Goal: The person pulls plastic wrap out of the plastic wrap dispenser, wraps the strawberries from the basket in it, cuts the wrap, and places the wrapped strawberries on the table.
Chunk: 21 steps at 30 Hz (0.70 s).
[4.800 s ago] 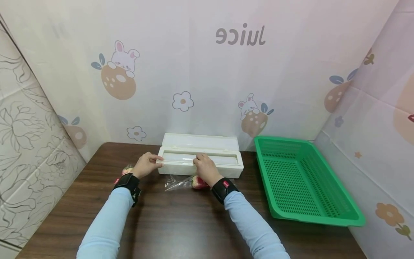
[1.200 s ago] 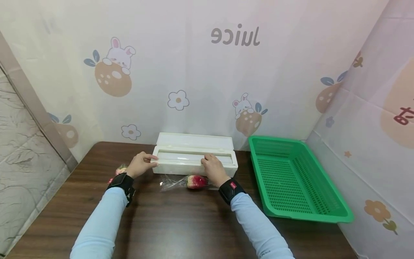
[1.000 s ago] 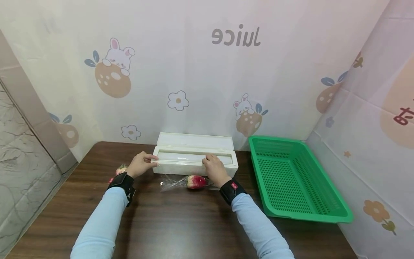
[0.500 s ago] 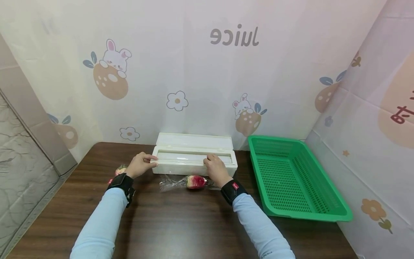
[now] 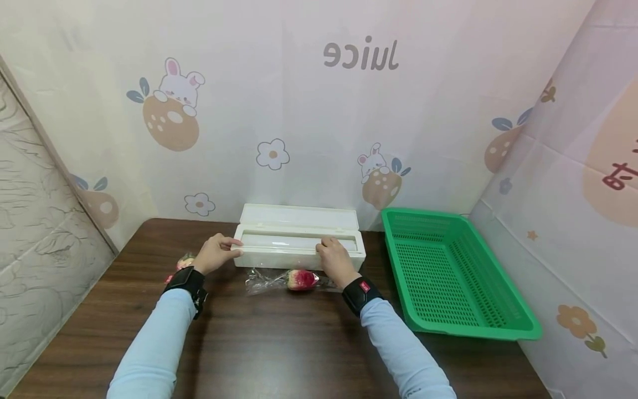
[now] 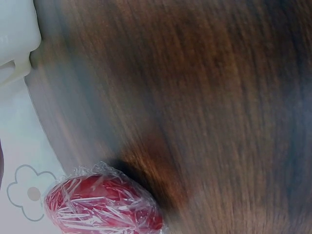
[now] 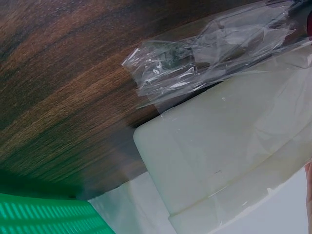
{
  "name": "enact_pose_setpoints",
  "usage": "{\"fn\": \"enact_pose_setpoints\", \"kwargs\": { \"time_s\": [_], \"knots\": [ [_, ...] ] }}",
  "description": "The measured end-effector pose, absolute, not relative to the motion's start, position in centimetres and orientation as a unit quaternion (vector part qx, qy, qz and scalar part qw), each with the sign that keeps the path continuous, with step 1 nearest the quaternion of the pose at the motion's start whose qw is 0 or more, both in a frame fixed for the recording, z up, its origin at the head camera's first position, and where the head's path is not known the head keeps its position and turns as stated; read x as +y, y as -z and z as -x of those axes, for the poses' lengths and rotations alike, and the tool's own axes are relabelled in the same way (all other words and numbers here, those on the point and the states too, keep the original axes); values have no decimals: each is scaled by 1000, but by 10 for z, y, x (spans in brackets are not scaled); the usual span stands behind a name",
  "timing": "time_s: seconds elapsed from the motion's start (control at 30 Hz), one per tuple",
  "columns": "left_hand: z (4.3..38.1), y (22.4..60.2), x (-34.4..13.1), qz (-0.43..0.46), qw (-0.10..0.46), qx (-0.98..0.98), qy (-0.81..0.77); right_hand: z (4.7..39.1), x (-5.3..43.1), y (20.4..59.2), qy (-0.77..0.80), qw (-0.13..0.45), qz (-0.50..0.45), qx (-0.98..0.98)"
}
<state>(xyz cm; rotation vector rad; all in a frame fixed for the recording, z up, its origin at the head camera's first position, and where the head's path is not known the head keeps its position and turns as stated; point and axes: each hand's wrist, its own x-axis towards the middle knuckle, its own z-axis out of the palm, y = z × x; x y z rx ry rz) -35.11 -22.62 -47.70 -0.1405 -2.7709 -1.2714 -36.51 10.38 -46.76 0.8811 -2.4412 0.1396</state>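
A long white cling film box (image 5: 279, 259) stands at the back of the table, its lid (image 5: 299, 215) raised behind it. My left hand (image 5: 213, 255) holds the box's left end between thumb and fingers. Curled fingers of my right hand (image 5: 338, 262) grip at the front rail, right of the middle, hiding the slider there. Clear cling film (image 7: 214, 53) hangs down the box's front onto the table. On that film lies a red-and-cream fruit (image 5: 301, 280). Beside my left wrist is a second fruit (image 6: 105, 204), red and wrapped in film.
To the right of the box stands a green plastic basket (image 5: 458, 277) with slotted walls. A printed cloth (image 5: 279, 100) hangs behind the dark wooden table (image 5: 279, 343).
My right hand has slid rightward along the box's front rail, uncovering more of the fruit on the film. My left hand keeps its place on the box; the head view has shifted slightly.
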Motion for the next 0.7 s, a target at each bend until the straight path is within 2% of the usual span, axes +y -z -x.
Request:
{"fn": "enact_pose_setpoints", "kwargs": {
  "time_s": [0.7],
  "knots": [
    [353, 479, -228, 47, 41, -905, 420, 366, 108, 468, -46, 268, -322, -907]
  ]
}}
